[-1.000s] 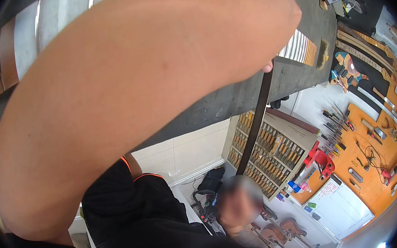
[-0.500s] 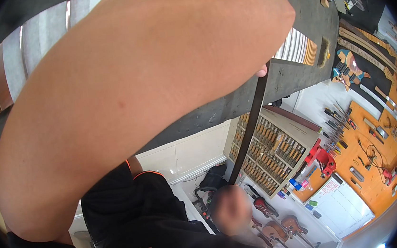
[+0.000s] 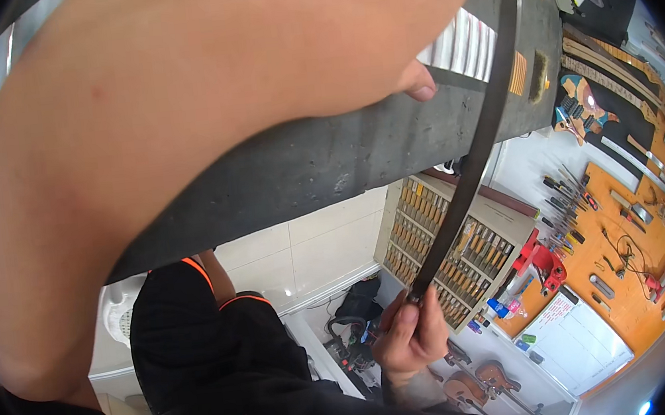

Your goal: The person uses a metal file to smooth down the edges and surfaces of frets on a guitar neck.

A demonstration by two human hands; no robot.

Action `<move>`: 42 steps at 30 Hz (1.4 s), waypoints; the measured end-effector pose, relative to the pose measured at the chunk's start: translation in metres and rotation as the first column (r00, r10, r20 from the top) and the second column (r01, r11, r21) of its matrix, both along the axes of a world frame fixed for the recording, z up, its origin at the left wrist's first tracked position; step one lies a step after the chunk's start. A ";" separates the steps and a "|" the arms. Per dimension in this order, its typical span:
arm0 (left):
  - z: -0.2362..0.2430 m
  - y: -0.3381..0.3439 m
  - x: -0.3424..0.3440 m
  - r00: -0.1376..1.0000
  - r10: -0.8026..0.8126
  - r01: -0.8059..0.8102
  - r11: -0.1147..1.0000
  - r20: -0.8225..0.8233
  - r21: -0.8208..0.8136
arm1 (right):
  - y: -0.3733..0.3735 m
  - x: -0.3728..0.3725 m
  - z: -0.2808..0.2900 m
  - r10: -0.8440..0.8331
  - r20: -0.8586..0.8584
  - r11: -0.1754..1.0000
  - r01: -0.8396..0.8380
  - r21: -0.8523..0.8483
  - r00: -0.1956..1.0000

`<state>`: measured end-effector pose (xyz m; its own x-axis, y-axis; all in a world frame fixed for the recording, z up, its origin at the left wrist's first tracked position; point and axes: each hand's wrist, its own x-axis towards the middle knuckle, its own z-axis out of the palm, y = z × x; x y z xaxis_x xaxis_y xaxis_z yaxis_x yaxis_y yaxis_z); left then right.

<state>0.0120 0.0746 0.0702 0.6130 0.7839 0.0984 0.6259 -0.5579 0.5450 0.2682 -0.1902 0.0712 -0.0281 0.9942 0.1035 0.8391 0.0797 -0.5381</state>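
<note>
My right hand (image 3: 413,336) is closed around the near end of a long dark flat bar (image 3: 469,174), thumb on top. The bar slants up and away over the bench edge, its far end at the top right. My left forearm stretches across the upper left above the dark workbench (image 3: 328,164). Of my left hand (image 3: 420,85) mainly the thumb shows, apart from the bar; its other fingers are hidden. Beside that thumb lies a long piece with whitish bands and thin lines (image 3: 457,45), partly covered by my arm and the bar.
A brush (image 3: 538,85) lies near the bench's right end. Below the bench edge stands a rack (image 3: 447,236) of many small items. An orange tool board (image 3: 634,258), a whiteboard (image 3: 574,344) and hanging guitars (image 3: 478,385) are to the right.
My right hand has risen into clear view with the bar, which has shifted up and right. My left thumb was at the bar and is now apart from it; my left arm moved slightly left.
</note>
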 end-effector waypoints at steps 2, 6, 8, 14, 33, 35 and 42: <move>-0.008 0.002 0.022 0.999 -0.033 0.032 0.999 0.038 0.015 | -0.023 0.008 0.002 -0.079 0.010 0.997 0.079 -0.009 0.997; 0.001 -0.010 0.018 1.000 -0.002 0.002 1.000 -0.005 0.028 | -0.039 0.012 -0.003 -0.094 -0.055 0.995 0.092 -0.037 0.994; -0.002 -0.012 0.021 1.000 -0.001 0.001 1.000 -0.003 0.028 | -0.042 0.012 -0.007 -0.093 -0.036 0.995 0.092 -0.033 0.995; 0.000 -0.018 0.024 0.999 0.018 -0.018 1.000 -0.032 -0.001 | -0.054 0.008 -0.010 -0.108 0.029 0.992 0.110 -0.065 0.994; -0.010 -0.013 0.032 0.995 -0.030 0.021 0.995 0.094 0.101 | -0.005 -0.010 -0.001 -0.137 0.043 0.989 0.139 -0.045 0.990; -0.009 -0.012 0.026 0.997 -0.017 0.010 0.996 0.081 0.091 | 0.030 -0.022 -0.004 -0.145 0.064 0.989 0.146 -0.018 0.987; -0.014 -0.007 0.030 0.998 -0.038 0.035 0.998 0.059 0.060 | 0.014 -0.015 -0.005 -0.155 0.053 0.986 0.158 -0.057 0.987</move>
